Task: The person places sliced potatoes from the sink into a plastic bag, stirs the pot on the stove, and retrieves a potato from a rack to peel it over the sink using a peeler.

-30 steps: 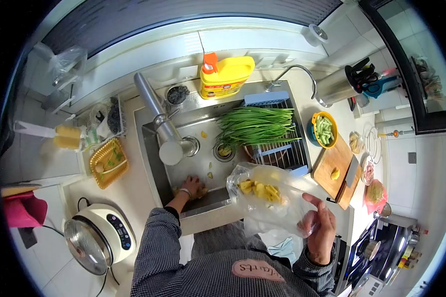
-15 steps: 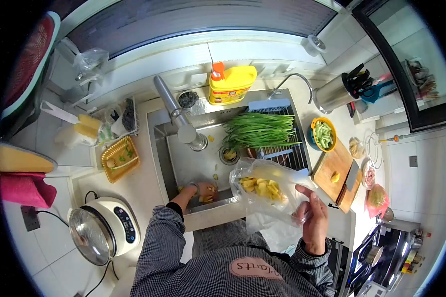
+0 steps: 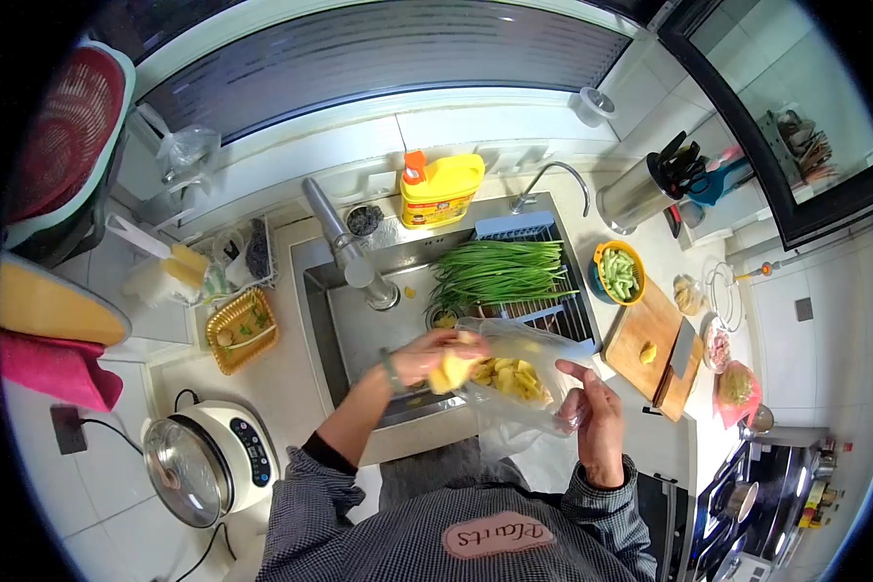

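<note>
My left hand is closed around a clump of yellow peelings, slightly blurred, at the mouth of a clear plastic bag. Inside the bag lie more yellow peelings. My right hand grips the bag's right edge, thumb against fingers, and holds it up at the sink's front edge. Below and behind my left hand is the steel sink, with a few scraps on its bottom. Long green chives rest on a rack across the sink's right side.
The faucet reaches over the sink. A yellow jug stands behind it. To the right are a bowl of cut green vegetable and a cutting board with a cleaver. A cooker sits at left.
My left hand has risen from the sink's front left and moved right to the bag, carrying peelings. My right hand still holds the bag. The view has shifted slightly.
</note>
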### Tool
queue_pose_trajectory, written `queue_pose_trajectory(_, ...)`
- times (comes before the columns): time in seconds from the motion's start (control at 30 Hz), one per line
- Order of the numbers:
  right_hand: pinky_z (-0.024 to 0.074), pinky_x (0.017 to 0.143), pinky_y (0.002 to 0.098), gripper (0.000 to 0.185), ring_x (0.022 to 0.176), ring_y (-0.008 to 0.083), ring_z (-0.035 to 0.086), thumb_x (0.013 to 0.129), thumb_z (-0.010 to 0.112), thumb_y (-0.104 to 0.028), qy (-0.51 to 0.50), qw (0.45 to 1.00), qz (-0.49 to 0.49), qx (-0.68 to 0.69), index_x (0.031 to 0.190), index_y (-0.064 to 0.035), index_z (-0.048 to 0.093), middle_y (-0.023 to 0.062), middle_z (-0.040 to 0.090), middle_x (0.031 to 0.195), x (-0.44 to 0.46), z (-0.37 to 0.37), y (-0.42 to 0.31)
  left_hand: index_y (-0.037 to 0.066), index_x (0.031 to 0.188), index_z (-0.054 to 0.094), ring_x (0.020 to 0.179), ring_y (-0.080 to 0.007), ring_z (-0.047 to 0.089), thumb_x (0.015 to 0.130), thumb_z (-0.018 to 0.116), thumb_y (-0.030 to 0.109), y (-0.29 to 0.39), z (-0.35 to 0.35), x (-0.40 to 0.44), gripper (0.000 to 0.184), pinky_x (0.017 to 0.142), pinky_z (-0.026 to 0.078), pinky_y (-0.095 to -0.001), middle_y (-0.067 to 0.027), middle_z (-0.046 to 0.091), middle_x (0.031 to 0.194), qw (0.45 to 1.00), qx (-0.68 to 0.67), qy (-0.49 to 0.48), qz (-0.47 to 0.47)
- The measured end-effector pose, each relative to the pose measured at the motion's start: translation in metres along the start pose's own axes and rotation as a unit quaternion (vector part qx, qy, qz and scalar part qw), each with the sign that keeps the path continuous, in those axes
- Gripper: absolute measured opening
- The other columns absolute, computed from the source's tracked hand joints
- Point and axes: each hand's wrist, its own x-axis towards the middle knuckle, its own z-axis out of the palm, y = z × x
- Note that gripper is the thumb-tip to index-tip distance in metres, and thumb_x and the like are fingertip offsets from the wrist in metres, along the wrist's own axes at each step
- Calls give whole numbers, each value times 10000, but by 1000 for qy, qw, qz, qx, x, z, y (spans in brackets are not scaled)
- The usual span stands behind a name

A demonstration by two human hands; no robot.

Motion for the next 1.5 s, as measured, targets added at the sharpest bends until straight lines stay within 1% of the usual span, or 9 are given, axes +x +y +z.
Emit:
queue_pose_trajectory(0.17, 357, 474, 225, 452, 457, 91, 450, 1016, 408, -323, -1, 1000, 4, 3, 1210, 53, 567, 10, 493, 538, -4, 2, -5, 68, 1271, 549, 897, -204, 631, 938, 555, 393, -5, 68, 67, 465, 735, 530, -308, -110, 650, 1061, 849, 466, 30, -247)
queue_pose_trajectory(0.23, 391, 531, 217, 460, 549, 82, 494, 1018, 409, -359, -53, 998, 26, 22, 1202, 24, 587, 30, 594, 672, -5, -5, -9, 88, 1278, 561, 883, -217, 644, 962, 532, 366, -40, 49, 68, 423, 763, 534, -308, -101, 673, 1057, 692, 720, -51, 9)
queue_pose_trajectory(0.37, 349, 474, 221, 479, 463, 83, 443, 1020, 404, -360, -7, 1000, 21, -7, 1224, 45, 559, 10, 494, 532, -5, -6, -11, 9, 1118, 661, 896, -135, 640, 993, 497, 306, 23, 7, 0, 362, 792, 518, -282, -66, 696, 985, 942, 320, -28, -97)
queue_pose_trajectory(0.5, 347, 480, 225, 477, 466, 82, 444, 1021, 403, -359, -8, 999, 36, 22, 1224, 44, 559, 12, 497, 535, -4, -8, -9, 13, 1016, 693, 914, -136, 645, 987, 503, 292, -9, -70, -67, 338, 835, 509, -278, -54, 701, 990, 924, 299, 113, -210)
queue_pose_trajectory(0.6, 345, 479, 229, 478, 464, 87, 441, 1021, 405, -356, -5, 999, 35, 17, 1225, 48, 557, 15, 498, 536, -4, -6, -9, 50, 1182, 590, 1054, -216, 558, 975, 488, 344, -115, -169, -101, 374, 926, 440, -351, -115, 602, 1131, 833, 351, 212, -370)
queue_pose_trajectory(0.77, 335, 472, 233, 493, 444, 99, 418, 1019, 410, -361, 18, 998, 50, 13, 1218, 67, 553, 19, 480, 517, -6, -1, -16, 215, 1517, 89, 1447, -356, 25, 952, 423, 422, -245, -240, -115, 688, 1147, 93, -549, -144, 35, 1573, 507, 558, 176, -633)
queue_pose_trajectory(0.87, 329, 448, 248, 469, 398, 105, 367, 1019, 393, -342, 54, 998, 40, -4, 1180, 60, 573, 6, 414, 476, -6, 2, -14, 194, 1500, 215, 1328, -381, 328, 910, 539, 459, -329, -290, -119, 723, 1016, 352, -546, -156, 231, 1531, 532, 594, 170, -579)
queue_pose_trajectory(1.07, 329, 472, 238, 492, 438, 100, 417, 1017, 412, -362, 31, 998, 46, 8, 1206, 66, 564, 23, 486, 514, -7, -6, -12, 113, 1125, 602, 1015, -321, 580, 891, 558, 426, -315, -272, -100, 393, 842, 465, -462, -150, 613, 1176, 674, 568, 128, -454)
queue_pose_trajectory(1.5, 353, 491, 233, 464, 448, 105, 422, 1013, 407, -333, 23, 999, 33, -5, 1188, 63, 576, 23, 477, 523, -7, -13, -8, 23, 1085, 630, 841, -256, 621, 886, 569, 489, -181, -176, -86, 510, 784, 484, -387, -126, 666, 932, 764, 507, 246, -314)
